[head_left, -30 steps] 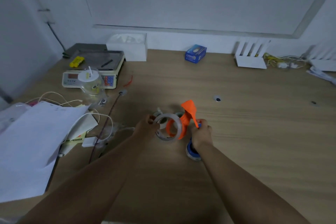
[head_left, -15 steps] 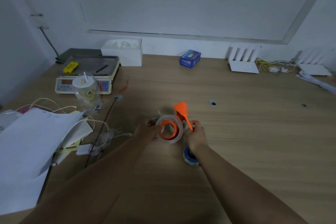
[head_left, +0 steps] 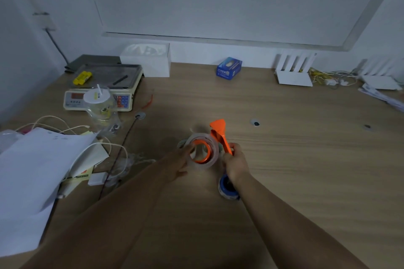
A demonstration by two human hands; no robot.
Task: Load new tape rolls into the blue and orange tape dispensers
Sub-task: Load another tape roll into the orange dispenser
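Observation:
My right hand (head_left: 236, 164) grips the handle of the orange tape dispenser (head_left: 220, 133), whose flat cutter end points up and away from me. A clear tape roll (head_left: 213, 149) sits around the dispenser's orange hub, and my left hand (head_left: 177, 164) presses against the roll's left side with its fingers spread on it. The blue tape dispenser (head_left: 227, 189) lies on the wooden table (head_left: 295, 159) just under my right wrist, partly hidden by it. Another roll lies behind the held one, mostly hidden.
A stack of white papers (head_left: 28, 172) and white cables (head_left: 109, 150) cover the table's left side. A weighing scale (head_left: 102, 87) and a plastic cup (head_left: 99, 105) stand at the back left. A blue box (head_left: 229, 68) and a white router (head_left: 294, 72) sit along the wall.
The clear roll has gone from beside the orange hub to fully around it. My left hand has shifted from pinching the roll to pressing flat on its side.

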